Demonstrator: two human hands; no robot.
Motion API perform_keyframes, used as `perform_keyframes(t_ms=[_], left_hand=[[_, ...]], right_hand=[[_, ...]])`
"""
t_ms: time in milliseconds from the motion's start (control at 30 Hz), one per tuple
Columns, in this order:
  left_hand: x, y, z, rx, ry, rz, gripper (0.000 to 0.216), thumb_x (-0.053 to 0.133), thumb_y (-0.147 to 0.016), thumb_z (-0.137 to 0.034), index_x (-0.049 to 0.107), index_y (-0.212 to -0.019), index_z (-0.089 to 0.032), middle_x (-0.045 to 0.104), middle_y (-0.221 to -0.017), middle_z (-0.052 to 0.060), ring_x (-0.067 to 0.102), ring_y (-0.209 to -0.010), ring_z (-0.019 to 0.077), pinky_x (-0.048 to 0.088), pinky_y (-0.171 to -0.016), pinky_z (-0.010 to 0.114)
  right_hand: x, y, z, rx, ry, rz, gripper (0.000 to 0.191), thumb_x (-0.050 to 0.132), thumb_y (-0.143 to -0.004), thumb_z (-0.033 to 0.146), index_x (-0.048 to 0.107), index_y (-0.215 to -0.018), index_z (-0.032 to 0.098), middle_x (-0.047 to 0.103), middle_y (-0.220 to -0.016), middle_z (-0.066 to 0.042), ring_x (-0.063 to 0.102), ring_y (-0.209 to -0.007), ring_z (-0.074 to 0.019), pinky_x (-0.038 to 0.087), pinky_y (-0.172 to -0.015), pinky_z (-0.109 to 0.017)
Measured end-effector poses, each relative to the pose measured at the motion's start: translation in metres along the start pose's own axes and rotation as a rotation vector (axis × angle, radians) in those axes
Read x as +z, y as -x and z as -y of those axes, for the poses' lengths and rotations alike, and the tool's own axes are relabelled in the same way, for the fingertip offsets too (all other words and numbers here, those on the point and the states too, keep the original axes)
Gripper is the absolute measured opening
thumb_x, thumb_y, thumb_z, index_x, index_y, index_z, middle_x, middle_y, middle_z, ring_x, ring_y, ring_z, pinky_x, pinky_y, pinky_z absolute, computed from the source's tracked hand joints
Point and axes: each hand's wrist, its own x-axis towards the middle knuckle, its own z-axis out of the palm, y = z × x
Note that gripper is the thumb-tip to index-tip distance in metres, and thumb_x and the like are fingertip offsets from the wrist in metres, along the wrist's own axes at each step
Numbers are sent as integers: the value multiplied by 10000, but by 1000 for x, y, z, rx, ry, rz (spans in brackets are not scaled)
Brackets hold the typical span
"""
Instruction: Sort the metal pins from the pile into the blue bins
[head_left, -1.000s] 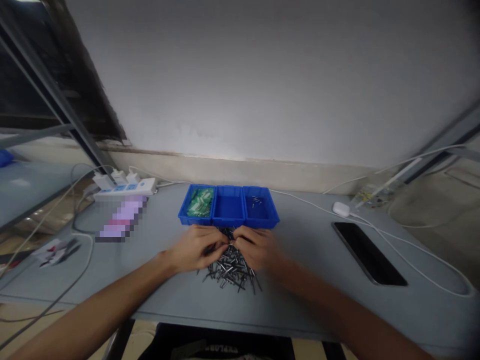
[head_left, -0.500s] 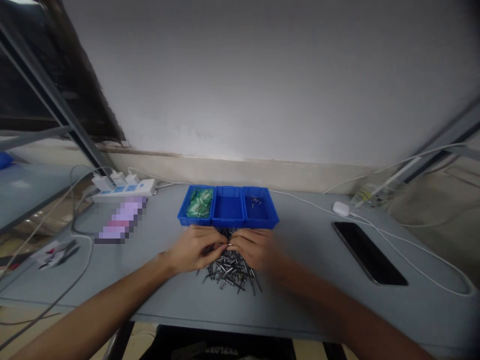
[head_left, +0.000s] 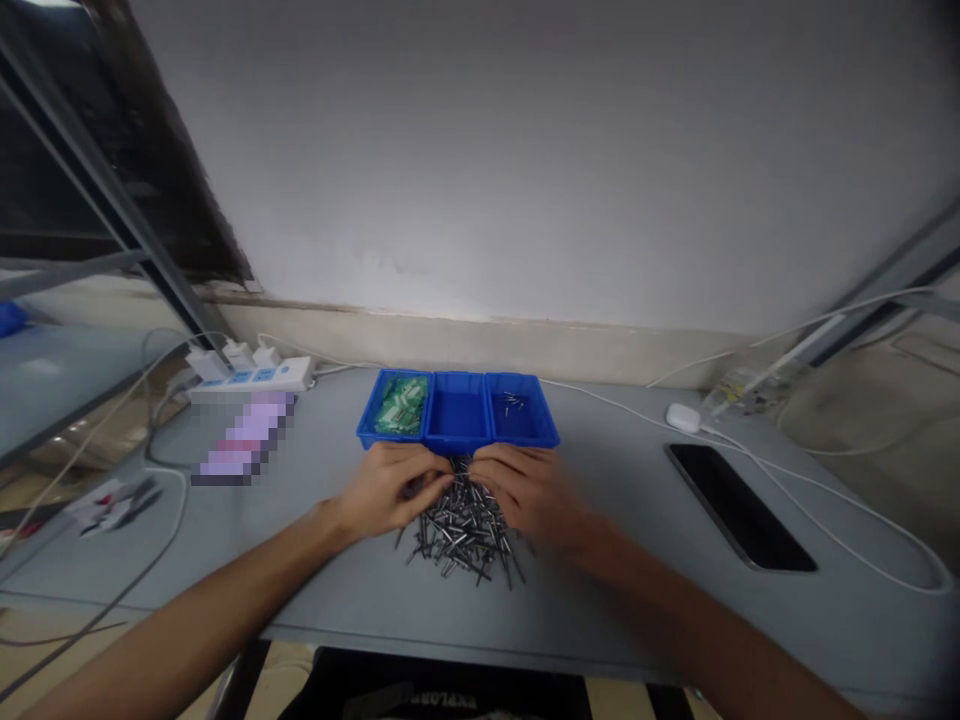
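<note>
A heap of small dark metal pins (head_left: 461, 532) lies on the grey table (head_left: 615, 590), just in front of three joined blue bins. My left hand (head_left: 390, 487) rests on the heap's left edge with its fingers curled down into the pins. On the heap's right edge, my right hand (head_left: 527, 490) is curled the same way. What either hand pinches is hidden. The left bin (head_left: 395, 406) holds green parts. The middle bin (head_left: 457, 413) looks empty, and the right bin (head_left: 520, 410) holds a few pins.
A black phone (head_left: 739, 505) lies flat at the right, beside a white earbud case (head_left: 682, 418) on a white cable. A power strip (head_left: 251, 378) with plugged chargers and trailing cables sits at the back left. The wall stands close behind the bins.
My hands had their fingertips together over the top of the heap. They have since drawn a little apart, each toward its own side, and more pins show between them.
</note>
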Motion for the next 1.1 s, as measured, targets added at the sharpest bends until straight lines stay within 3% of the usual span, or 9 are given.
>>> perform_keyframes(t_ms=[100,200,300,367,500,600,767,933,1100], left_hand=[[0,0,0,1,7,-38,148,575,-1018,-251,678,-950,-171,598,-636,-23,553,-568,103,443,-570,238],[-1,2,3,-26,17,-74,127,577,-1011,-232,672,-949,-174,586,-639,-28,518,-550,94,415,-550,235],[-1,4,6,-53,18,-73,114,583,-1007,-227,668,-949,-177,584,-650,-31,511,-557,88,413,-559,229],[-1,4,6,-50,16,-54,116,582,-1007,-229,668,-948,-178,582,-649,-34,514,-563,88,411,-564,227],[0,2,7,-40,8,9,129,570,-1014,-237,673,-966,-177,603,-661,-27,544,-584,95,421,-583,231],[2,4,8,-55,25,74,135,567,-1021,-249,682,-989,-185,606,-636,-35,564,-571,97,422,-582,232],[5,9,13,-88,-16,219,201,551,-1039,-316,716,-1059,-203,640,-612,-32,603,-546,114,432,-571,242],[6,10,15,-91,-69,274,243,527,-1049,-324,737,-1121,-224,693,-647,-17,632,-545,121,427,-555,241],[6,11,15,-81,-60,262,242,529,-1050,-322,737,-1122,-222,692,-649,-18,619,-533,112,420,-546,248]], right_hand=[[-3,1,-4,-36,27,-71,265,471,-1000,50,687,-1012,203,733,-1008,-36,694,-863,-138,529,-782,-271],[-8,3,-9,-19,25,-242,231,491,-1012,67,660,-947,211,722,-952,-28,678,-789,-125,534,-727,-255],[-16,2,-17,125,54,-462,126,573,-1012,141,661,-1005,232,706,-970,-35,662,-790,-145,547,-733,-274],[-22,-1,-25,297,143,-483,151,599,-1021,248,656,-1161,247,689,-1031,-55,648,-787,-173,558,-750,-318],[-31,-2,-40,490,244,-342,392,545,-1050,396,546,-1402,224,672,-1050,-84,633,-770,-203,534,-705,-345],[-30,2,-45,374,165,-214,233,502,-1077,336,648,-1215,218,714,-916,-37,642,-724,-170,494,-702,-312],[-17,7,-35,105,40,219,245,522,-1073,302,695,-934,201,742,-822,-12,656,-698,-145,402,-644,-289],[-9,3,-21,191,113,473,156,600,-1031,316,684,-1005,187,749,-845,-28,659,-692,-159,337,-624,-293],[-7,2,-20,270,134,545,95,650,-997,278,684,-989,190,735,-817,-30,654,-697,-169,319,-617,-290]])
